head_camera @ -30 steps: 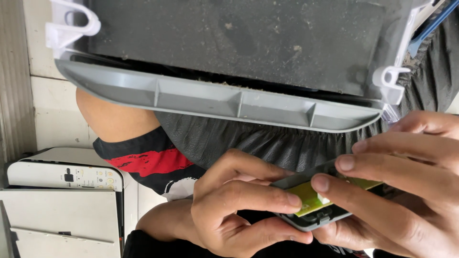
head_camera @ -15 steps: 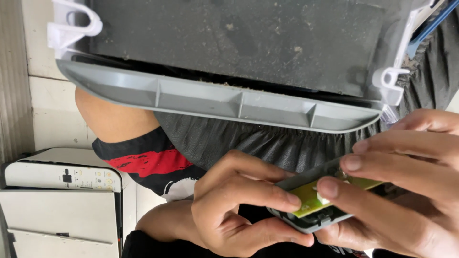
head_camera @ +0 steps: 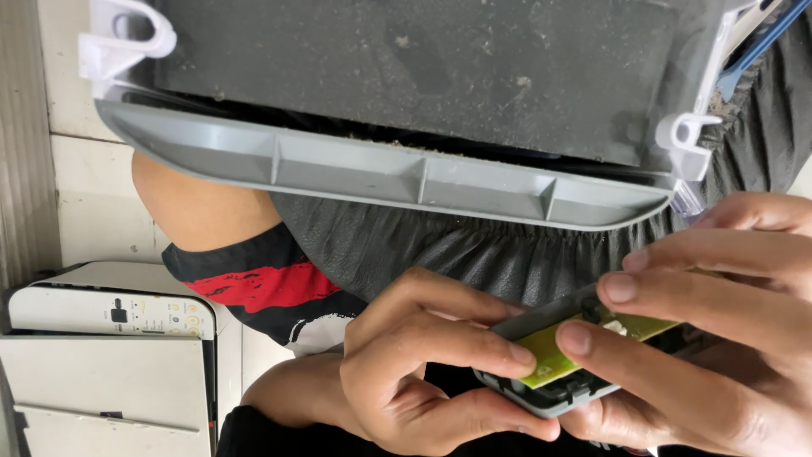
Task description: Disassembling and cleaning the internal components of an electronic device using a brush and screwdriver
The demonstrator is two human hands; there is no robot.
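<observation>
Left hand [head_camera: 414, 372] grips the grey casing [head_camera: 541, 402]; right hand [head_camera: 702, 338] fingers [head_camera: 592, 338] pinch the green circuit board [head_camera: 584, 347] lying lengthwise inside it.

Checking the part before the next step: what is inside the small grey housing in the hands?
A yellow-green circuit board sits in the grey housing, held by the left hand and right hand. Fingers cover most of it.

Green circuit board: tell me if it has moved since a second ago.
No. The green circuit board sits where it did below the grey tray's ribbed edge, pinched between left hand and right hand.
</observation>
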